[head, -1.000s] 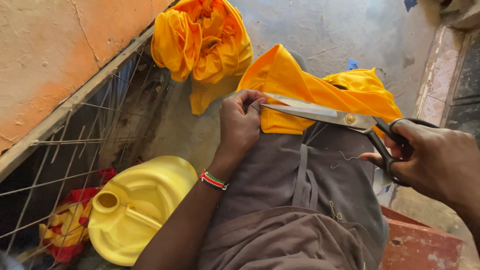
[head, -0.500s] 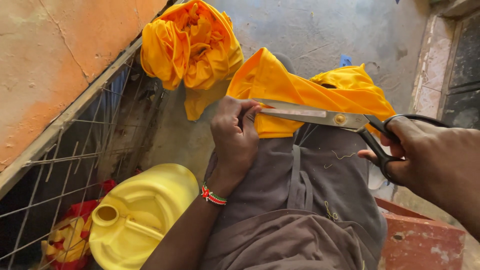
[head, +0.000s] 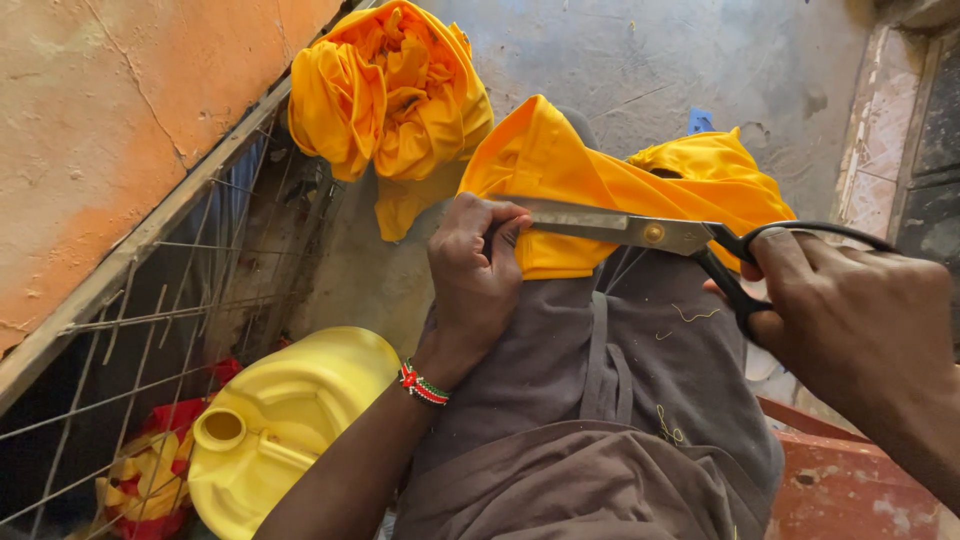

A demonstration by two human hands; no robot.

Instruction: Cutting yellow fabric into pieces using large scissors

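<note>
A piece of yellow fabric (head: 600, 185) lies draped over the person's knee, on top of grey trousers (head: 610, 390), and everything else is placed here from that fabric. At its near left edge the left hand (head: 478, 275) is clenched on the cloth, fingers curled over the hem and pinching it against the leg; a beaded bracelet (head: 424, 385) circles the wrist just below. Across the fabric's near edge lie the blades of a pair of large scissors (head: 640, 230), almost closed, their tip reaching the left hand's fingers. To the right of the fabric the right hand (head: 850, 315) is grasping the scissors' black handles, fingers through the loops. Beyond the fabric, up and to the left, a second bundle of the same yellow cloth (head: 385, 95) sits bunched on the concrete floor (head: 640, 60) beside an orange wall (head: 110, 120). Well below and left of the fabric, a yellow plastic jerrycan (head: 280, 425) lies next to a wire rack (head: 160, 330).
</note>
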